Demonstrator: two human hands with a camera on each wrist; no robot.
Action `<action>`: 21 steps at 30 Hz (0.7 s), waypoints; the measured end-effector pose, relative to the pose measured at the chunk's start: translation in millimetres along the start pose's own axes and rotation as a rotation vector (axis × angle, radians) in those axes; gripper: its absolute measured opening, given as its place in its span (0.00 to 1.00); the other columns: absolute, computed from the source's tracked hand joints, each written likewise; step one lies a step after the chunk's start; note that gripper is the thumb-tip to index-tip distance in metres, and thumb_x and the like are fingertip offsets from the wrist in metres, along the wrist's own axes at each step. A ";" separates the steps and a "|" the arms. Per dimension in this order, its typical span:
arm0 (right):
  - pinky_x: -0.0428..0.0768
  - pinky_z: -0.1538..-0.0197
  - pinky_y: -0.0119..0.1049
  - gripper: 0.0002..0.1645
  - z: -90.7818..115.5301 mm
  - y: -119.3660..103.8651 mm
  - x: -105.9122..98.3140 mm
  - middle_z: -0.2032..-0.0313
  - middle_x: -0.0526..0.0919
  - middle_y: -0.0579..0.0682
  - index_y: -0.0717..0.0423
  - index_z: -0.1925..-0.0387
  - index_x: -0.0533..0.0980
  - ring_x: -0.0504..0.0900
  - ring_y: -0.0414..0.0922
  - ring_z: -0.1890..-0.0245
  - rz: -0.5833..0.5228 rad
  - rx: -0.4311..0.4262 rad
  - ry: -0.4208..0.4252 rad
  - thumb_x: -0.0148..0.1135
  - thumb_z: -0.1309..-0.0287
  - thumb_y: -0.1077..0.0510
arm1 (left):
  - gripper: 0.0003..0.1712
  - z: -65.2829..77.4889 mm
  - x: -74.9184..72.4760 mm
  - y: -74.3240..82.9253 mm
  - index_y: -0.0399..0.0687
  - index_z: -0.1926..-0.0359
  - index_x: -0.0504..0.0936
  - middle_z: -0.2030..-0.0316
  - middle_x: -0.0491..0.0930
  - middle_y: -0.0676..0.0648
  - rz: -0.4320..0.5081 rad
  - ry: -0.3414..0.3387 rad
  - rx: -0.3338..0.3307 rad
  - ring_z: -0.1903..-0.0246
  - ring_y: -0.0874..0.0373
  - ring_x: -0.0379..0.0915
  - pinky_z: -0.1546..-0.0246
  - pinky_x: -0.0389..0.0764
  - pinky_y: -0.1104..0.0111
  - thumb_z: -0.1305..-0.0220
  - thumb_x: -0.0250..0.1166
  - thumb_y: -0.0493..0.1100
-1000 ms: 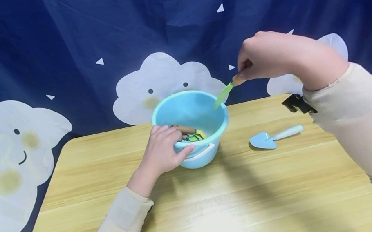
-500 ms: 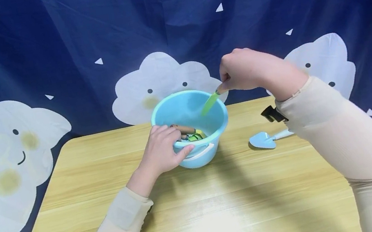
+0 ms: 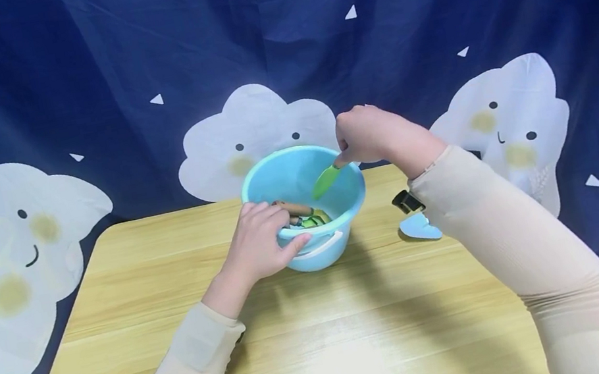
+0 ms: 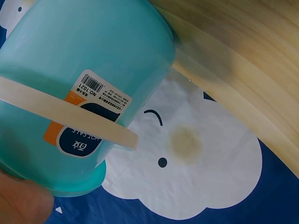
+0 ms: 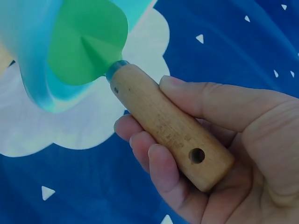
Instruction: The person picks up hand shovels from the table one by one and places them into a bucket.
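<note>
My right hand [image 3: 368, 134] grips the wooden handle [image 5: 170, 126] of a small hand trowel with a green blade [image 3: 325, 181]. The blade points down inside the light blue bucket [image 3: 322, 250], near its right inner wall. At the bucket's front left my left hand [image 3: 257, 241] holds the rim, fingers over the edge and thumb outside. Several tools with wooden handles [image 3: 295, 207] lie in the bucket, their lower parts partly hidden by the rim and hand. In the left wrist view the bucket's side shows a label [image 4: 105, 100] and a pale carrying handle [image 4: 70, 114].
A light blue trowel [image 3: 419, 227] lies on the wooden table [image 3: 271, 366] right of the bucket, its handle hidden behind my right forearm. A dark blue curtain [image 3: 118, 45] with white clouds hangs behind the table's far edge.
My right hand has moved left and down with the green trowel, bringing its blade from the rim into the bucket. My forearm now covers the blue trowel's handle. The left hand stays put.
</note>
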State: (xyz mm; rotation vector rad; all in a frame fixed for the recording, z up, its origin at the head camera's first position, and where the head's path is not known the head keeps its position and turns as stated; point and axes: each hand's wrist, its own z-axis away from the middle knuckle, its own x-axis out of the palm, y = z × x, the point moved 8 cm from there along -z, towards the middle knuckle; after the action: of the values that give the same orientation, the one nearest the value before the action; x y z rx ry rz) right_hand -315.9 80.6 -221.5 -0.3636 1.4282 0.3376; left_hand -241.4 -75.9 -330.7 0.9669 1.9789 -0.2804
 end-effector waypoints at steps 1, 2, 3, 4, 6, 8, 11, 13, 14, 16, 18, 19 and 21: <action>0.74 0.57 0.44 0.20 -1.3 0.0 1.9 0.84 0.69 0.45 0.55 0.84 0.77 0.71 0.46 0.77 0.003 -0.001 0.001 0.73 0.43 0.52 | 0.26 0.1 -0.1 0.1 0.52 0.73 0.77 0.56 0.86 0.54 -0.002 0.000 0.000 0.62 0.56 0.75 0.55 0.65 0.58 0.37 0.57 0.68; 0.74 0.57 0.45 0.19 -2.4 -0.2 3.7 0.85 0.69 0.45 0.55 0.84 0.77 0.71 0.46 0.77 0.002 -0.002 0.002 0.73 0.44 0.52 | 0.27 0.3 -0.7 0.3 0.52 0.74 0.77 0.57 0.86 0.54 -0.006 0.003 0.000 0.63 0.55 0.75 0.55 0.66 0.58 0.37 0.56 0.69; 0.74 0.57 0.44 0.19 -3.5 -0.4 5.4 0.85 0.69 0.45 0.55 0.84 0.77 0.71 0.46 0.77 0.001 -0.003 0.002 0.73 0.44 0.52 | 0.27 0.5 -1.2 0.3 0.52 0.74 0.76 0.58 0.86 0.53 -0.010 0.005 -0.001 0.63 0.55 0.74 0.55 0.66 0.58 0.37 0.56 0.69; 0.74 0.57 0.44 0.18 -4.6 -0.6 7.0 0.85 0.70 0.45 0.56 0.83 0.78 0.71 0.46 0.77 -0.001 -0.003 0.002 0.73 0.44 0.52 | 0.28 0.7 -1.7 0.3 0.52 0.74 0.76 0.58 0.86 0.53 -0.012 0.006 0.000 0.63 0.55 0.74 0.55 0.66 0.58 0.37 0.56 0.69; 0.74 0.66 0.41 0.17 -6.8 -0.9 10.3 0.84 0.72 0.46 0.56 0.81 0.79 0.72 0.46 0.78 -0.011 0.006 0.004 0.73 0.44 0.53 | 0.29 0.9 -2.0 0.0 0.52 0.75 0.75 0.59 0.86 0.53 -0.017 0.008 0.000 0.64 0.55 0.74 0.55 0.66 0.57 0.36 0.54 0.71; 0.74 0.68 0.39 0.16 -9.2 -0.9 13.7 0.82 0.74 0.47 0.57 0.80 0.80 0.74 0.46 0.77 -0.013 0.015 0.005 0.73 0.44 0.53 | 0.31 1.4 -2.3 -0.3 0.51 0.75 0.75 0.60 0.86 0.52 -0.020 0.013 0.001 0.65 0.54 0.74 0.56 0.66 0.57 0.35 0.52 0.71; 0.76 0.67 0.39 0.14 -13.3 -1.8 19.1 0.78 0.79 0.49 0.57 0.78 0.80 0.76 0.48 0.74 -0.014 0.022 0.007 0.74 0.45 0.53 | 0.31 1.3 -2.0 0.0 0.52 0.73 0.77 0.58 0.86 0.53 -0.005 0.012 0.001 0.63 0.55 0.75 0.55 0.66 0.57 0.34 0.51 0.72; 0.77 0.65 0.41 0.14 -16.0 -2.7 22.7 0.77 0.80 0.50 0.57 0.77 0.80 0.77 0.48 0.72 -0.013 0.024 0.009 0.74 0.45 0.53 | 0.31 1.7 -2.3 0.3 0.51 0.73 0.78 0.59 0.86 0.53 0.000 0.015 0.000 0.63 0.55 0.75 0.55 0.66 0.57 0.34 0.51 0.72; 0.78 0.65 0.41 0.14 -17.2 -3.4 24.0 0.76 0.80 0.50 0.57 0.78 0.80 0.78 0.49 0.72 -0.016 0.021 0.014 0.74 0.45 0.53 | 0.31 1.7 -2.4 0.7 0.51 0.72 0.79 0.58 0.86 0.53 0.004 0.016 0.000 0.63 0.55 0.75 0.55 0.66 0.57 0.34 0.52 0.72; 0.78 0.64 0.42 0.15 -19.8 -4.6 26.8 0.76 0.80 0.51 0.57 0.78 0.80 0.77 0.49 0.72 -0.016 0.017 0.023 0.75 0.46 0.53 | 0.30 1.6 -3.1 1.4 0.50 0.71 0.80 0.59 0.86 0.53 0.006 0.021 0.000 0.63 0.55 0.75 0.55 0.66 0.57 0.35 0.53 0.71; 0.78 0.63 0.42 0.15 -22.0 -5.8 29.7 0.76 0.79 0.51 0.57 0.78 0.79 0.77 0.49 0.71 -0.018 0.016 0.028 0.75 0.46 0.53 | 0.29 1.3 -3.3 1.9 0.49 0.69 0.82 0.59 0.86 0.54 0.010 0.025 0.001 0.63 0.55 0.75 0.55 0.66 0.57 0.36 0.56 0.69; 0.78 0.62 0.43 0.15 -23.0 -6.3 31.1 0.75 0.79 0.51 0.57 0.78 0.79 0.77 0.50 0.70 -0.021 0.017 0.029 0.75 0.46 0.53 | 0.28 1.0 -3.4 2.4 0.49 0.67 0.83 0.58 0.86 0.54 0.015 0.025 0.002 0.62 0.55 0.76 0.55 0.66 0.58 0.37 0.57 0.68; 0.77 0.59 0.43 0.15 -24.9 -7.2 34.3 0.74 0.79 0.51 0.57 0.78 0.79 0.77 0.50 0.68 -0.016 0.018 0.026 0.74 0.45 0.53 | 0.26 0.3 -3.3 3.3 0.48 0.65 0.84 0.57 0.86 0.55 0.023 0.026 0.004 0.61 0.56 0.76 0.55 0.66 0.58 0.38 0.60 0.66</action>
State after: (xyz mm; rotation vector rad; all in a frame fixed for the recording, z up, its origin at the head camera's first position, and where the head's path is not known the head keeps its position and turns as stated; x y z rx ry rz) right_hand -331.1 63.5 -257.9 -0.3660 1.4522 0.3075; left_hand -237.8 -75.6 -327.7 1.0002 1.9905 -0.2604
